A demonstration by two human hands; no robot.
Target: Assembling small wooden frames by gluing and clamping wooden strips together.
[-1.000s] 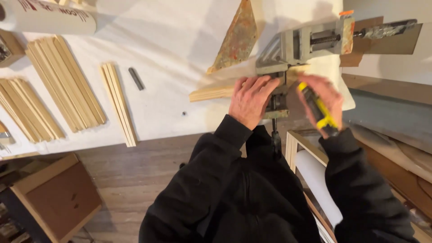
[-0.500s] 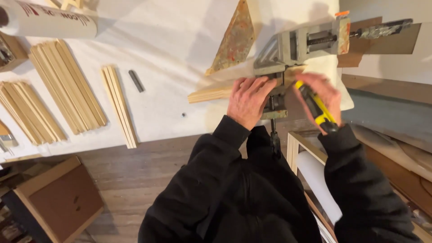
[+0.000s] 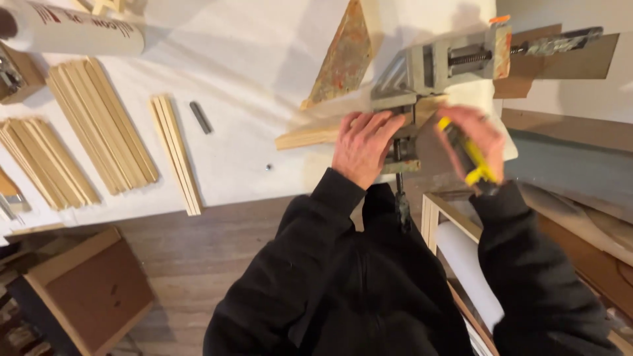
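Hands first: we see the left hand point(image 3: 364, 146) lying palm-down with fingers spread, pressing on a pale wooden strip point(image 3: 304, 136) at the near edge of the white-covered worktop point(image 3: 250, 72). We find the right hand point(image 3: 476, 140) curled shut around a yellow-and-black hand tool point(image 3: 467, 153), just right of the clamp; the tool's working end is blurred and we cannot tell its kind.

Item, grey metal corner clamp point(image 3: 428, 72): it sits at the worktop's right edge, screw handles pointing right and toward the near edge. The pale wooden strip runs from the left into it, beneath the left hand's fingers.

Item, paint-stained triangular board point(image 3: 343, 53): it lies just left of the clamp, point toward the far edge.

Item, small dark grey bar point(image 3: 200, 117): mid-worktop, apart from the rest.

Item, narrow bundle of pale wooden strips point(image 3: 175, 153): beside the bar, reaching to the near edge.

Item, two wider stacks of like strips point(image 3: 99, 125): toward the left edge.

Item, white cardboard tube point(image 3: 72, 29): at the far left corner.

Item, brown cardboard box point(image 3: 92, 283): on the wooden floor below the near edge.
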